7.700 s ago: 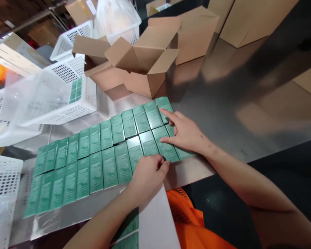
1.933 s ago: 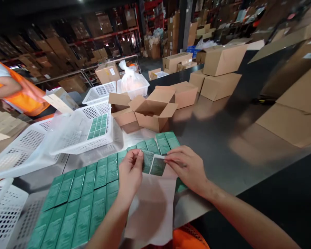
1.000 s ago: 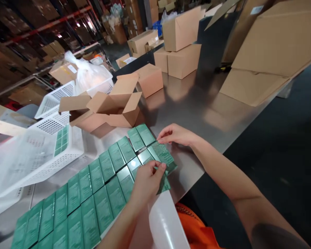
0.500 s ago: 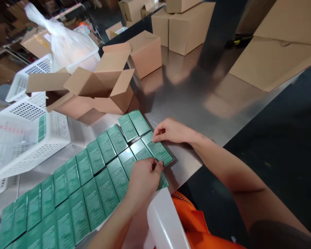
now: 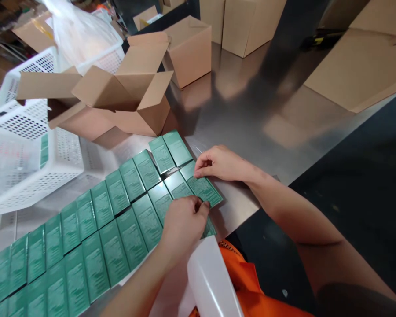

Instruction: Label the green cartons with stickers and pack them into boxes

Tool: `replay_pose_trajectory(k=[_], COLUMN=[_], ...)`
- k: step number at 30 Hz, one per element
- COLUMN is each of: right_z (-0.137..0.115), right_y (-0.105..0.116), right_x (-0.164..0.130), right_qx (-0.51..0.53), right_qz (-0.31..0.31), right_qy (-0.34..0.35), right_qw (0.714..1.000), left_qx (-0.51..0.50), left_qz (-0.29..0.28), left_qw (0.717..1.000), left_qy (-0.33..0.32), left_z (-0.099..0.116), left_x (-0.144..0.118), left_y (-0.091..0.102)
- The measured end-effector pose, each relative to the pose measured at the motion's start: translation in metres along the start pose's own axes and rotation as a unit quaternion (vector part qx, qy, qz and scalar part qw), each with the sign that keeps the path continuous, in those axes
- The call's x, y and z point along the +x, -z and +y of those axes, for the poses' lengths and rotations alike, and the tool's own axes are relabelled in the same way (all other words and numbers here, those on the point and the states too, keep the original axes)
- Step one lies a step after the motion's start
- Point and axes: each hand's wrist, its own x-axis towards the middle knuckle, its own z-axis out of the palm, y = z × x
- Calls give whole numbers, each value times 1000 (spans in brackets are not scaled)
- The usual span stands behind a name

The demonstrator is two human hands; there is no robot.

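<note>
Head view, looking down on a steel surface. Two rows of flat green boxes laid side by side, running from lower left to the centre, printed faces up. Endmost green box at the right end of the near row, close to the surface's front edge, touched by both hands.

Left hand at the near end of that box, fingers drawn together in a pinch at its lower edge; whether pinched on the box itself or on a thin label, not discernible. Right hand at the far end of the same box, fingers curled together and pressed down on its upper corner. Right forearm stretched in from the lower right, clear of the surface past its edge.

White backing sheet curling up beneath the left wrist, in front of an orange garment at the lower edge.

Behind the green rows: open cardboard box, flaps spread outward, just beyond the far row's right end. White perforated basket to the left, holding a few more green boxes against its wall. Further white basket behind, with a clear plastic bag over it. Closed cardboard cartons standing farther back; large flat cardboard at upper right.
</note>
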Motion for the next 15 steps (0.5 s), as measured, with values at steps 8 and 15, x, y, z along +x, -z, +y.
replay_pose_trajectory(k=[8,15], right_z=[-1,0], right_y=[0,-2], right_x=[-3,-4], right_qx=[-28,-34], right_qz=[7,9], right_qy=[7,12], right_qw=[1000,999], left_qx=[-2,9], left_qz=[-3,-9], left_qw=[1000,1000], left_qy=[9,0], left_z=[-2,2], left_x=[1,3], left_y=[0,3])
